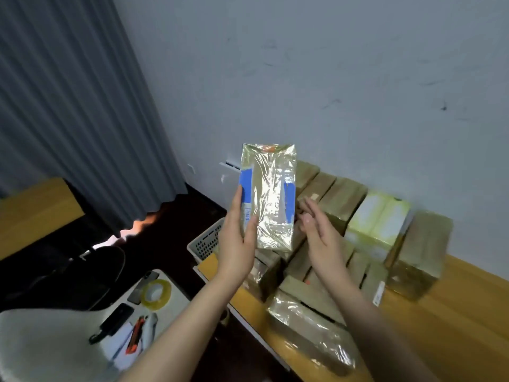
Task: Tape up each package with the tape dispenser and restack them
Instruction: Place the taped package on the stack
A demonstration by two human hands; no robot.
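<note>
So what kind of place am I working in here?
Likely a home or small-office packing corner: wrapped packages stacked on a wooden table against a scuffed wall, with a tape roll and a curtain nearby.

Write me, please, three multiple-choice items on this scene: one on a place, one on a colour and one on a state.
1. Where does the yellow roll of tape lie?
A. on the small white side table
B. on the floor
C. round the person's wrist

2. What colour are the side panels of the shiny film-wrapped package that the left hand holds up?
A. red
B. blue
C. black

3. How is the right hand?
A. clenched in a fist
B. gripping a knife
C. open, fingers straight, beside the package

Answers:
1 A: the roll sits on the white top at lower left.
2 B: blue strips show along both long edges of the package.
3 C: its fingers are extended and hold nothing.
</note>
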